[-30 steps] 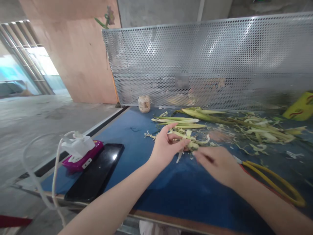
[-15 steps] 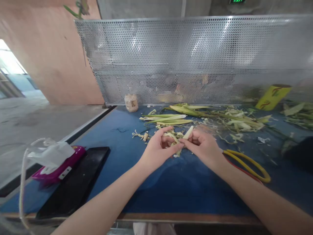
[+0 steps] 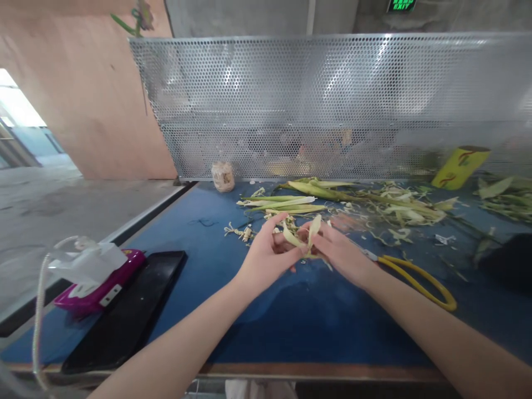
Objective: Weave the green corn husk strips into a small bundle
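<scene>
Above the blue tabletop, my left hand (image 3: 268,249) and my right hand (image 3: 341,252) meet over pale green leaf strips (image 3: 315,226). The left thumb and fingers pinch one side of the strips, while the right fingers close on the other side. Two strip ends stick up between the hands, and thinner bits hang below. Fingers partly cover where the strips join. Beside my right wrist lie scissors with yellow handles (image 3: 421,274). Long green leaf pieces (image 3: 282,203) rest just beyond the hands, and a small knotted bundle of dried strips (image 3: 240,231) sits to their left.
A black tray (image 3: 128,307) and a purple power strip (image 3: 100,282) with a white plug and cable occupy the left side. A perforated metal screen (image 3: 282,83) closes the back. Leaf scraps (image 3: 409,205), a yellow tube (image 3: 461,167) and a wrapped jar (image 3: 223,177) stand or lie before it.
The strip ends between my fingers have shifted: two now stand up and spread apart. My right hand has turned and moved slightly left, and more of the scissors shows.
</scene>
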Demonstrator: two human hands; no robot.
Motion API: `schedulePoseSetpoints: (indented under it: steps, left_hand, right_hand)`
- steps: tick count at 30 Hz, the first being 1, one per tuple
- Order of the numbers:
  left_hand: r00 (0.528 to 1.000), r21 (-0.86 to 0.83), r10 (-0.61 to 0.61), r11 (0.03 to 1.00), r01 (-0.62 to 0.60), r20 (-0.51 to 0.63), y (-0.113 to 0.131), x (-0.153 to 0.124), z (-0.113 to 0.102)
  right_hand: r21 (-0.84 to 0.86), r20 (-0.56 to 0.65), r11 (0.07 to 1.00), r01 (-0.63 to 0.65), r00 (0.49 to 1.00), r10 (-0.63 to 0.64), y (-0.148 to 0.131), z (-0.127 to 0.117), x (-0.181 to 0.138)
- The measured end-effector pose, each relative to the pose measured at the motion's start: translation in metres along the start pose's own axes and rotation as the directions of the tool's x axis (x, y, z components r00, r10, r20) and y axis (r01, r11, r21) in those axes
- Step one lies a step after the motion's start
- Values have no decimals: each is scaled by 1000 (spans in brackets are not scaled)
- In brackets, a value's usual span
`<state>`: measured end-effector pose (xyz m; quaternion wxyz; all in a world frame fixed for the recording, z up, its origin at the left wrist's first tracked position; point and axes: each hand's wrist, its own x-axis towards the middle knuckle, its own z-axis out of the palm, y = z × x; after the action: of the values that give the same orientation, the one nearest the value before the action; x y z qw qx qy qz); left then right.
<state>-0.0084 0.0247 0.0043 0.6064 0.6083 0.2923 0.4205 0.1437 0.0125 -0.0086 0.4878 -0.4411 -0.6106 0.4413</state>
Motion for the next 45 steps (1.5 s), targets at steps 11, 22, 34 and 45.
schedulePoseSetpoints:
  steps: [11,22,34,45]
  left_hand:
    - [999,23,21,1000,-22,33,6,-1,-4]
    - [994,63,54,996,-60,91,0,0,-9]
    - [980,299,198,936,-186,-11,7,-3,-11]
    - [994,120,53,991,-64,92,5,0,-15]
  right_hand:
    - [-108,220,993,-38,974,61,-8,2,-8]
    - [130,205,987,-90,977,62,-6,5,-11]
    - [265,297,951,-161,952,79,1,-6,-6]
    - [24,337,992,-126,935,111,-8,-8,-4]
